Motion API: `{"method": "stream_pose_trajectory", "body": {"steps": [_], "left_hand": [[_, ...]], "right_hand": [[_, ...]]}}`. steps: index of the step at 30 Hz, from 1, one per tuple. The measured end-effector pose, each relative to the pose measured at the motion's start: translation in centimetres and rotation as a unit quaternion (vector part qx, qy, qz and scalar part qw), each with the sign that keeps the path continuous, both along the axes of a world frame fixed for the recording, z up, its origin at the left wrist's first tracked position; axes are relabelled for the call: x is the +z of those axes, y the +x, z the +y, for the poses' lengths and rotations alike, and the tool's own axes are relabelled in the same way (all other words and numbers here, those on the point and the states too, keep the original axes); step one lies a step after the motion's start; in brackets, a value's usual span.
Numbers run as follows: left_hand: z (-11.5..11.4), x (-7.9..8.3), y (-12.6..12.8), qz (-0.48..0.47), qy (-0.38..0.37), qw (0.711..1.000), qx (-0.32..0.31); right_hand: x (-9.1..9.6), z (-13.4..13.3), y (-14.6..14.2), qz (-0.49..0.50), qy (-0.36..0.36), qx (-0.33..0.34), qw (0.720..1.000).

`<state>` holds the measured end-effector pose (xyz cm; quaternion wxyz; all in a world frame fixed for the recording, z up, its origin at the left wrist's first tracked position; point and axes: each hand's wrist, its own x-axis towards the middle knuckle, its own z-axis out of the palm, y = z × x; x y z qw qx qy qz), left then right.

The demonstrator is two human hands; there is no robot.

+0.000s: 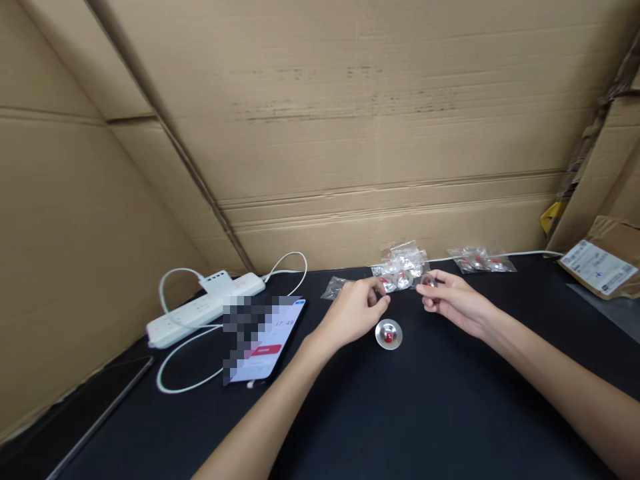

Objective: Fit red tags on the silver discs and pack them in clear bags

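Observation:
My right hand (457, 303) pinches a small round metal piece (429, 281) with a reddish centre between thumb and fingers, above the black table. My left hand (353, 310) hovers to its left with fingers loosely curled; a gap shows between thumb and forefinger, and I see nothing held there. Just below the left fingertips lies a shallow silver metal dish (389, 335) with a red spot in its middle. Behind the hands sits a pile of clear plastic bags (403, 257) holding similar silver-and-red pieces. Another clear bag (334, 288) is partly hidden behind the left hand.
More bagged pieces (480, 261) lie at the back right. A white power strip (205, 310) with looping cables and a lit phone (273, 340) are on the left, a dark flat device (85, 407) nearer. Cardboard walls (350, 133) enclose the table; a labelled parcel (600, 267) stands right.

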<state>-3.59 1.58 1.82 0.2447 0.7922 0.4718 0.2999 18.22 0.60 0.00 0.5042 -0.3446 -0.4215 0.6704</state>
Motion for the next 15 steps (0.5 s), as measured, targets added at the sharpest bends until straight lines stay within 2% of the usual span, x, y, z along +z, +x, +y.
{"method": "stream_pose_trajectory", "body": {"steps": [3,5,9,15], "left_hand": [[0.0,0.56,-0.96,0.106,-0.081,0.99,-0.039],[-0.11,0.63,-1.13,0.131,-0.119,0.981,-0.079],[-0.21,0.16,-0.91,0.124,-0.13,0.975,-0.132],[-0.33,-0.18,-0.55,0.068,-0.148,0.976,-0.146]], "right_hand": [[-0.5,0.51,0.35,0.003,-0.051,-0.009,0.999],[-0.61,0.66,0.5,0.006,-0.073,0.003,0.997],[-0.41,0.53,0.41,0.015,-0.083,0.022,0.996],[-0.57,0.54,0.27,0.014,-0.058,0.008,0.998]]}}
